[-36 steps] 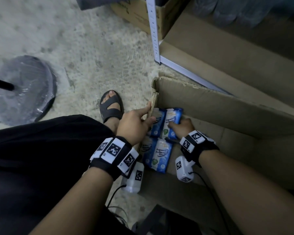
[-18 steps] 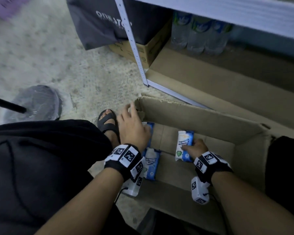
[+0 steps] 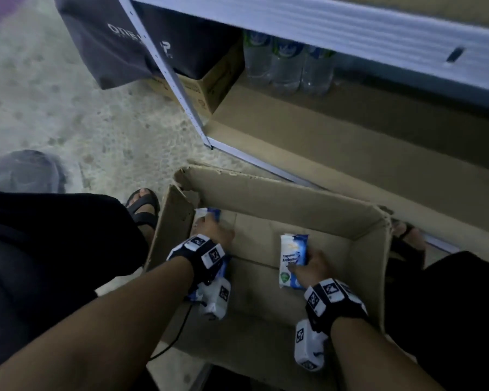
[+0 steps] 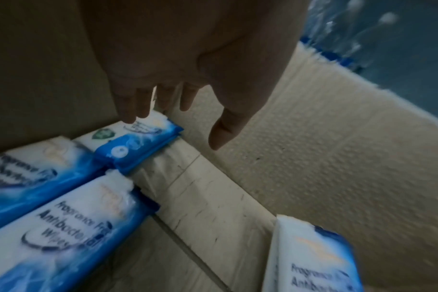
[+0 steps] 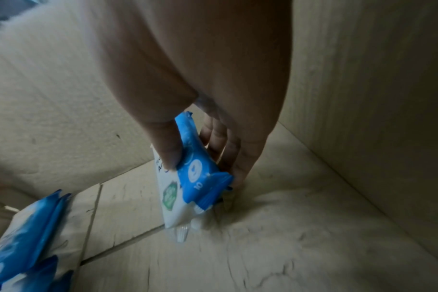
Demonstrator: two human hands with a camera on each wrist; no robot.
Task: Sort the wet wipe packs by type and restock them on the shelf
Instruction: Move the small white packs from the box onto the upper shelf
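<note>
Now-raised pack [image 3: 293, 261], seemingly upright

The head view looks down into the cardboard box [image 3: 266, 193]; both wrist views look close along its floor.

black wristbands [image 3: 206, 256] with white square-code tags, white wrist cameras [image 3: 308, 348], black sandals [image 3: 143, 208]

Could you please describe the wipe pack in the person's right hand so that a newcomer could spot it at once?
Find the open cardboard box on the floor before the shelf. In its right half, the right hand pinches one blue-and-white wipe pack by its edge. It alone is held up and stands apart; the other packs lie flat along the box's left wall.
</note>
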